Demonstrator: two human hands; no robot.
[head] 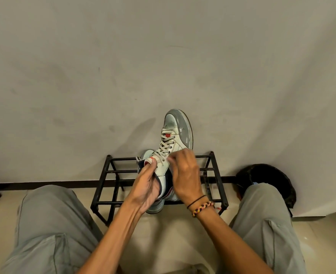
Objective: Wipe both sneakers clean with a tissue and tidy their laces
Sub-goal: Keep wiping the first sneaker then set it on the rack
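A white and grey sneaker (178,131) with grey laces is held up over the black rack, toe pointing away towards the wall. My left hand (145,186) grips its collar and tongue near the heel. At the top eyelets my right hand (186,175) pinches the lace with curled fingers. A second sneaker (155,207) lies under the first on the rack, mostly hidden by my hands, with only its grey heel end showing. No tissue is visible.
The black metal shoe rack (214,175) stands against the pale wall (163,56). A dark round bin (272,177) sits to its right. My knees in grey trousers (50,224) flank the rack on a light tiled floor.
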